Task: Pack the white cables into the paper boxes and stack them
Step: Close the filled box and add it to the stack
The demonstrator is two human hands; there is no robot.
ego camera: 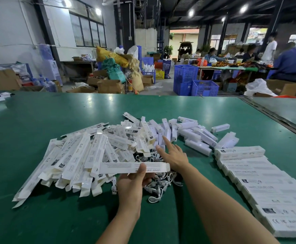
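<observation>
My left hand grips one flat, unfolded white paper box, held level above the cables, thumb on top. A tangle of white cables lies on the green table under and just right of that hand. My right hand stretches forward with straight fingers over the far edge of the cables, toward white plastic pieces; it holds nothing. A big heap of flat boxes spreads to the left. Packed boxes lie stacked in a row at the right.
A metal seam splits the table at the far right. Beyond the far edge stand blue crates, cardboard boxes and sacks. Several people sit and stand at another table at the back right.
</observation>
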